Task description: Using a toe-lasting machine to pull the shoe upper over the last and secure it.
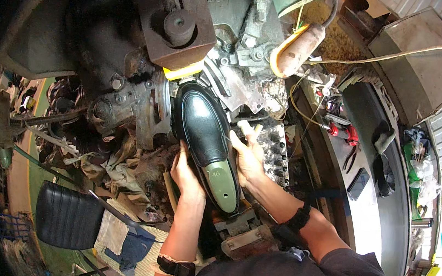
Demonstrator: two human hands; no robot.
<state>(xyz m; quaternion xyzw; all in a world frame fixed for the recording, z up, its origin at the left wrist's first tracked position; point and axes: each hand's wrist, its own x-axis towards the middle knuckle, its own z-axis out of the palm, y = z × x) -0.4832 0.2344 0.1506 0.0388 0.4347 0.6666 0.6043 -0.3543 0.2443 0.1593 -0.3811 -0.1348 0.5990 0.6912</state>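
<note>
A: ok so where's the shoe at?

B: The black shoe [199, 116] is mid-view, toe pointing at the machine [176, 33], heel end toward the person. Upper faces the camera. There's a green last [221, 182] inside, its back part showing through the opening. The toe sits right by a yellow piece [184, 71] under the machine's dark block.

A: and the hands?

B: Left hand [189, 178] is grasping the shoe along its left side, some fingers tucked out of sight. Right hand [248, 160] is at the opposite edge, thumb up by the shoe, pale covers on a couple of fingers. Honestly can't tell if that one's gripping or just resting there.

A: what else is around?

B: A lamp-looking thing with a yellow rim [297, 51] hangs above and to the right of the shoe. Over on the right there's a pale desk [367, 227] with a black phone [358, 183] and a red tool [344, 132] further up. Lower left, a black-backed chair [68, 216] with blue cloth [133, 248] on its light seat.
</note>
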